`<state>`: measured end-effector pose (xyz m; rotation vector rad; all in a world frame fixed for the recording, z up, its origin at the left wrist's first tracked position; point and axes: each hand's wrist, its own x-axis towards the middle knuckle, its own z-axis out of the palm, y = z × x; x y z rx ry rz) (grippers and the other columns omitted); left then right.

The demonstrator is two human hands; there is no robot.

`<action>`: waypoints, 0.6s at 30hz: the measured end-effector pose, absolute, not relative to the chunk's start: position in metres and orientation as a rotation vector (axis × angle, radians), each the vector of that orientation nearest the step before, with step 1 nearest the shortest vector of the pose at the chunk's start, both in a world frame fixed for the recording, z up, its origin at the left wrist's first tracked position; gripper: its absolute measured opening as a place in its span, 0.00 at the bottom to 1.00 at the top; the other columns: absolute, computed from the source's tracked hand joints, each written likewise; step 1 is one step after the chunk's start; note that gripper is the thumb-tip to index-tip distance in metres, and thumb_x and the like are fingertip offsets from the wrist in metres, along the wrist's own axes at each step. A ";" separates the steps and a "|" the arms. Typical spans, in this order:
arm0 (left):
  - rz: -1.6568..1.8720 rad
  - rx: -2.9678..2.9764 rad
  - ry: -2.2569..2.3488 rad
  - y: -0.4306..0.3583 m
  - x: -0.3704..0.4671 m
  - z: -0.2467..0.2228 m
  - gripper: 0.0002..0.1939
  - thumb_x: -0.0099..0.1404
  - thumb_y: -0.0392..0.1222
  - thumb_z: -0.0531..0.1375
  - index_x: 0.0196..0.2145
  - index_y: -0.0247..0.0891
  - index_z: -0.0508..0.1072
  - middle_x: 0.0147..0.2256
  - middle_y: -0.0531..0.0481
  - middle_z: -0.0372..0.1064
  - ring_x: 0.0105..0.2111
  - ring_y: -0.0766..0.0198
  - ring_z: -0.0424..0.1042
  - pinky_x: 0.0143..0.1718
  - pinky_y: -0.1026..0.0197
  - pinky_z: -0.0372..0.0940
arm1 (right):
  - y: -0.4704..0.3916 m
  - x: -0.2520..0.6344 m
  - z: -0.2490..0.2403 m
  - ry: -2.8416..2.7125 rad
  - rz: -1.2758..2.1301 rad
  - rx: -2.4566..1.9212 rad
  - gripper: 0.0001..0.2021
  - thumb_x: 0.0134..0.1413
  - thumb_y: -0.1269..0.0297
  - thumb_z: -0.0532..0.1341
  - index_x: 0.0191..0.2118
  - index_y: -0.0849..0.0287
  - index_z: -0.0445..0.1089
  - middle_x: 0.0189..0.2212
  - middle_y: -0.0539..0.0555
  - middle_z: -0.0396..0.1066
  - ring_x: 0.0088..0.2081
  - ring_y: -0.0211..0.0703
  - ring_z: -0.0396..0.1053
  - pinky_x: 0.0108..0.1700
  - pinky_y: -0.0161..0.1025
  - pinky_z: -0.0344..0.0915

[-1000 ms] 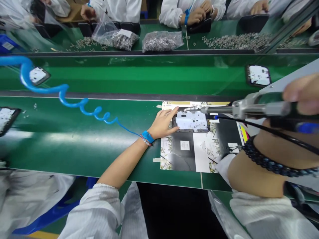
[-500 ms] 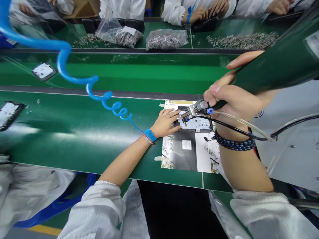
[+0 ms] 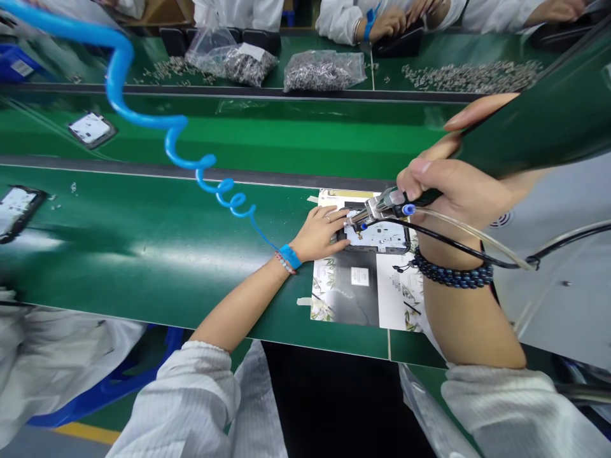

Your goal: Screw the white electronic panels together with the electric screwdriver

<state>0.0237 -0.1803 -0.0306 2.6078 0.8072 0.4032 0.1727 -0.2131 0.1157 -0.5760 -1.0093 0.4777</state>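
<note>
Wrapped round the neck of a large dark green power screwdriver (image 3: 529, 137) is my right hand (image 3: 458, 181). The tool's metal tip points down and left at the left part of a black-framed device with a white board (image 3: 382, 236). My left hand (image 3: 322, 234) lies with its fingers spread at the device's left edge, fingertips beside the tool tip. Under the device is a printed floral sheet (image 3: 344, 305), taped to the green bench. A blue wrist strap (image 3: 289, 256) sits on my left wrist.
A coiled blue cord (image 3: 174, 127) hangs across the upper left. Another device (image 3: 16, 210) lies at the far left, and one (image 3: 92, 129) on the green belt (image 3: 267, 140). Beyond are bags of small metal parts (image 3: 324, 71), loose parts and co-workers' hands. A grey machine (image 3: 563, 280) stands at right.
The whole view has shifted slightly. Both hands and the tool keep nearly the same place over the device; the device on the belt appears a little further right.
</note>
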 end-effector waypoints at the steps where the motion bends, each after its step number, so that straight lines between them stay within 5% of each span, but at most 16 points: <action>1: 0.409 2.610 0.803 -0.180 0.024 -0.031 0.28 0.68 0.53 0.59 0.61 0.40 0.69 0.64 0.45 0.62 0.66 0.43 0.55 0.64 0.41 0.50 | -0.213 0.172 0.116 -1.005 0.480 -0.580 0.11 0.36 0.79 0.68 0.28 0.59 0.71 0.15 0.42 0.59 0.13 0.34 0.56 0.15 0.39 0.51; 8: 0.402 2.615 0.809 -0.181 0.024 -0.030 0.27 0.68 0.53 0.60 0.61 0.41 0.69 0.64 0.46 0.62 0.65 0.44 0.55 0.65 0.41 0.50 | -0.215 0.172 0.118 -0.984 0.487 -0.634 0.16 0.33 0.74 0.74 0.26 0.59 0.66 0.16 0.43 0.60 0.13 0.33 0.55 0.14 0.38 0.50; 18: 0.416 2.626 0.801 -0.181 0.024 -0.030 0.27 0.68 0.53 0.59 0.61 0.38 0.69 0.64 0.44 0.62 0.65 0.44 0.56 0.65 0.41 0.50 | -0.212 0.173 0.116 -1.020 0.538 -0.637 0.12 0.32 0.79 0.62 0.28 0.58 0.67 0.13 0.42 0.60 0.11 0.32 0.54 0.14 0.34 0.52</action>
